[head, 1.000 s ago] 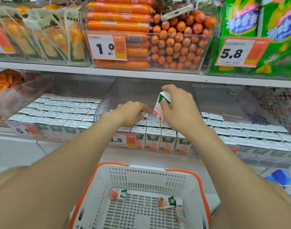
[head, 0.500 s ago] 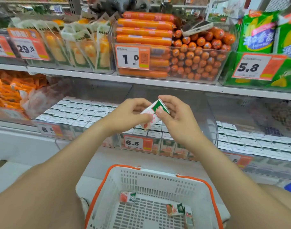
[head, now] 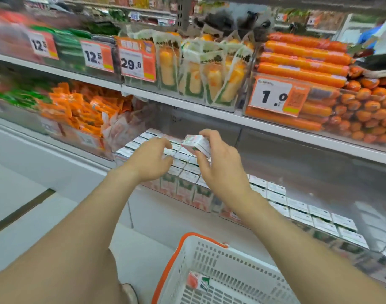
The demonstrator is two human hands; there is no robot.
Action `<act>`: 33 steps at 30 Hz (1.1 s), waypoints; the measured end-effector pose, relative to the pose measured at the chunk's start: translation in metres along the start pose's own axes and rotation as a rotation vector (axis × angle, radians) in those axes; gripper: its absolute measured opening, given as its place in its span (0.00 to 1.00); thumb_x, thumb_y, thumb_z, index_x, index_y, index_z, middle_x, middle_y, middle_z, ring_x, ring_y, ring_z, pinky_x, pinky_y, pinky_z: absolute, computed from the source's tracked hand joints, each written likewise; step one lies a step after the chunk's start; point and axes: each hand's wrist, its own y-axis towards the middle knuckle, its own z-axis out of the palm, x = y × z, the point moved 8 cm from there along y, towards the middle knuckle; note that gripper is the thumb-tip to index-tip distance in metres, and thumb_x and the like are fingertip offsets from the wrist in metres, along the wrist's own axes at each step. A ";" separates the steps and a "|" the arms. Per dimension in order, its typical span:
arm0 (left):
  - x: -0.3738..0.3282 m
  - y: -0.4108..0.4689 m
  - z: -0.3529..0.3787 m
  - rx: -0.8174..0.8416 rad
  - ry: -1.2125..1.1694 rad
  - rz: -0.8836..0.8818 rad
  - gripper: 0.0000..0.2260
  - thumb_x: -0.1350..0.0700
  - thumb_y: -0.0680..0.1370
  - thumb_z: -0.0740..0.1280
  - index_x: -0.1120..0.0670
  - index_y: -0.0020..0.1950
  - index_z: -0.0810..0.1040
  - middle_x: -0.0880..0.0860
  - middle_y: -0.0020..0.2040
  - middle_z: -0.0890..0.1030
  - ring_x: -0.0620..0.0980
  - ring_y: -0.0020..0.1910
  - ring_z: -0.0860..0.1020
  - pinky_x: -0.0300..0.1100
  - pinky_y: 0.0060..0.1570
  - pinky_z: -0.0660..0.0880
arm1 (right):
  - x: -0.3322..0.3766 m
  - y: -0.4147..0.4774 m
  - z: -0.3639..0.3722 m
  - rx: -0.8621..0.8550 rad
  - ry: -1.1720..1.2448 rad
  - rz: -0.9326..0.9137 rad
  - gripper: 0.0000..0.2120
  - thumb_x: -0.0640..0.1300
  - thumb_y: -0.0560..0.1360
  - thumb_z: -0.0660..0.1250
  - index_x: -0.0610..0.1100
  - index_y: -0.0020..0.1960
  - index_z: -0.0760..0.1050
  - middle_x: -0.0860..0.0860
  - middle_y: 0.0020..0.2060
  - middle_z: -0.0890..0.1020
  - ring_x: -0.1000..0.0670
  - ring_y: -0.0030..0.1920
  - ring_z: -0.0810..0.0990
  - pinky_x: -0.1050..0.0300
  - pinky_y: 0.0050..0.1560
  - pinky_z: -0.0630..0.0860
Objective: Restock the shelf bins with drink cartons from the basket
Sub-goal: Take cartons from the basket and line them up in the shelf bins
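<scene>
Your right hand [head: 220,172] grips 1 carton [head: 197,144] above the packed shelf bin [head: 187,195]. Your left hand [head: 149,163] curls just beside it; whether it pinches anything cannot be told. Turn the carton upright, align it with a gap, then lower it squarely.

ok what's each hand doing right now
left hand: fingers curled, holding anything or not cannot be told
right hand: holding small white cardboard drink carton

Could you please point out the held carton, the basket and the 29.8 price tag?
held carton [head: 198,143]: head view, its white side face.
basket [head: 231,262]: head view, its white slotted wall.
29.8 price tag [head: 131,63]: head view, its printed number.
</scene>
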 end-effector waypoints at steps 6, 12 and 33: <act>0.044 0.019 0.007 -0.007 0.258 -0.079 0.24 0.40 0.83 0.59 0.50 0.75 0.72 0.53 0.73 0.73 0.57 0.74 0.68 0.59 0.72 0.65 | -0.021 0.095 0.095 0.083 -0.337 -0.065 0.19 0.47 0.85 0.63 0.41 0.72 0.66 0.41 0.52 0.83 0.35 0.50 0.81 0.48 0.39 0.68; 0.072 0.025 0.015 0.035 0.312 -0.069 0.31 0.33 0.83 0.53 0.51 0.78 0.66 0.54 0.77 0.68 0.58 0.78 0.61 0.61 0.76 0.57 | -0.055 0.168 0.169 0.169 -0.372 0.097 0.21 0.45 0.84 0.65 0.43 0.75 0.66 0.39 0.59 0.78 0.37 0.56 0.80 0.52 0.45 0.67; 0.070 0.025 0.019 0.076 0.349 -0.053 0.29 0.33 0.84 0.47 0.50 0.77 0.65 0.55 0.76 0.67 0.59 0.77 0.61 0.65 0.77 0.52 | -0.080 0.191 0.260 0.629 -0.180 0.323 0.19 0.48 0.87 0.54 0.38 0.68 0.74 0.38 0.65 0.79 0.39 0.63 0.79 0.56 0.53 0.71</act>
